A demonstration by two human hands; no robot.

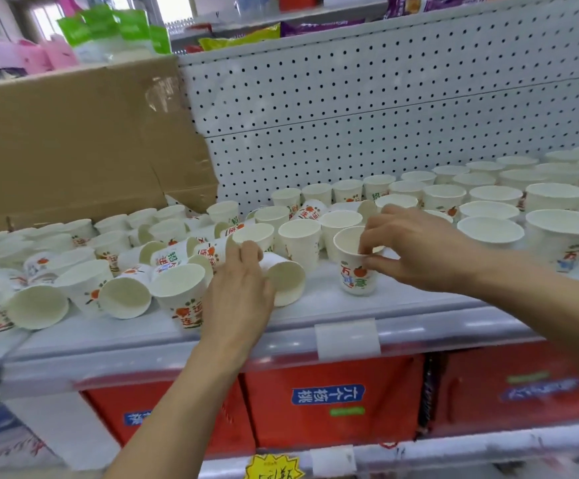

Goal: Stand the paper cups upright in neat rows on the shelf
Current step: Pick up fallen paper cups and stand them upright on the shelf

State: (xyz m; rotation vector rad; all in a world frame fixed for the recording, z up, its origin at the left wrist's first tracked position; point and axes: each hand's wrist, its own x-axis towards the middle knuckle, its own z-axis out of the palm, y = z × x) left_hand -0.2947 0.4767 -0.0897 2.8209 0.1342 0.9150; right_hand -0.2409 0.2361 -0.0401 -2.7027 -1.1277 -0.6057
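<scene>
— How was the left hand [236, 288] placed?
— It lay palm down, fingers curled over a tipped cup [287, 284] lying on the shelf [319, 302].
— And the right hand [416, 247]?
— Wrist bent, thumb and fingers pinched the rim of an upright cup [355, 271] standing near the shelf's front edge.

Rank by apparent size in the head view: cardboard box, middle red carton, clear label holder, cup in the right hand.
1. cardboard box
2. middle red carton
3. cup pinched by the right hand, and label holder: about alike, the cup partly hidden, so unranked.
</scene>
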